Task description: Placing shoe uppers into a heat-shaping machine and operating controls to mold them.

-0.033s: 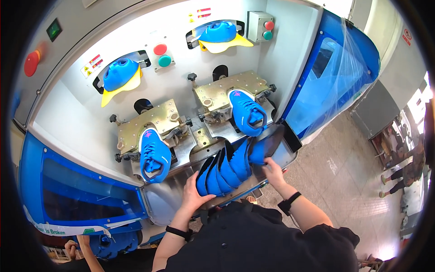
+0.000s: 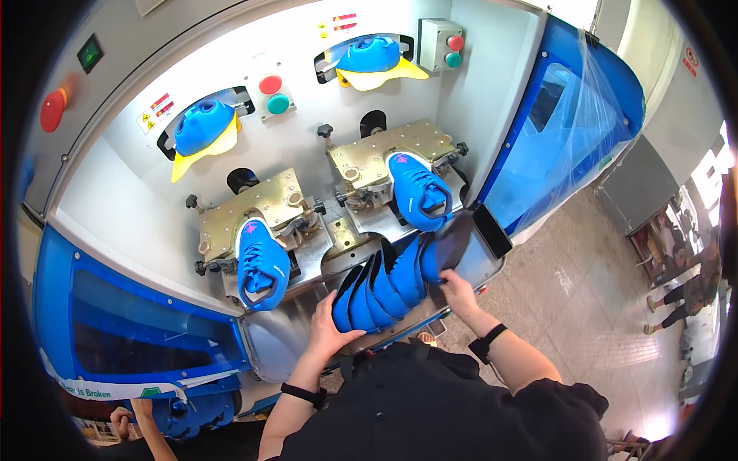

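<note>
Bracing the stacked blue shoe uppers (image 2: 378, 298) at lower centre, the spread left hand (image 2: 330, 326) risked toppling them by slackening; the right hand (image 2: 459, 292) pinched the rightmost upper (image 2: 435, 263).

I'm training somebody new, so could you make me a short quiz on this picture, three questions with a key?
1. Which hand is at the right end of the row of blue shoe uppers?
A) left hand
B) right hand
C) neither
2. True or false: on the grey box at upper right, the green button sits above the red one.
3. How many blue lace-up shoes sit at the brass-coloured plates?

Key: 1. B; 2. False; 3. Two.
</note>
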A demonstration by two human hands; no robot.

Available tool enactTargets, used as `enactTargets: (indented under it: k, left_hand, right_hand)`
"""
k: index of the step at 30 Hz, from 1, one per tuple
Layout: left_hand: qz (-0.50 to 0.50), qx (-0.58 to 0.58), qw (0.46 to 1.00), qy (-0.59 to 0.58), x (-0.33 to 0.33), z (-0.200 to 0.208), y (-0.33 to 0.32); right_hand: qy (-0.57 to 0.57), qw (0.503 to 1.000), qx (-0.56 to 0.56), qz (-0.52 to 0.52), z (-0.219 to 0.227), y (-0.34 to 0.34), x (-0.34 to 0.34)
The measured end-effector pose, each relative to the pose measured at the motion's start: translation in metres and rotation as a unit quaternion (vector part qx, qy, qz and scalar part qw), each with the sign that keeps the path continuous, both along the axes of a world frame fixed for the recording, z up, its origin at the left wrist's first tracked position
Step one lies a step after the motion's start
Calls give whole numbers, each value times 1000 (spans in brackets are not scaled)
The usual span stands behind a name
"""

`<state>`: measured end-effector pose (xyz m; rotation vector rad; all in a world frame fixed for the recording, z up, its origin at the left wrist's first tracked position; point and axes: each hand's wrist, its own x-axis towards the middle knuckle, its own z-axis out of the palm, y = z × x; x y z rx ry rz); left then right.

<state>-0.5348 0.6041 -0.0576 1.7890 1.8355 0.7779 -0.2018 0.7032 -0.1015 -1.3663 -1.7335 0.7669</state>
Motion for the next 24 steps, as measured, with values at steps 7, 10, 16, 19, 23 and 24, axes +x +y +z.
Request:
enactTargets:
  k: [7, 10, 16, 19, 23, 24]
  left_hand:
    - [-84, 14, 996, 11, 6, 9, 6]
    - [-81, 16, 997, 8, 26, 6, 10]
    - [-59, 18, 998, 15, 29, 6, 14]
    - [7, 82, 997, 3, 16, -2, 0]
    - [255, -2, 893, -370, -22, -10, -3]
    - [305, 46, 833, -459, -33, -6, -6]
  right_hand:
    - [82, 961, -203, 172, -14, 5, -4]
    - [148, 950, -217, 168, -16, 12, 13]
    - [102, 991, -80, 25, -7, 17, 12]
    - [63, 989, 120, -60, 32, 7, 4]
    - [74, 975, 207, 29, 99, -2, -35]
    - [80, 964, 241, 75, 113, -1, -50]
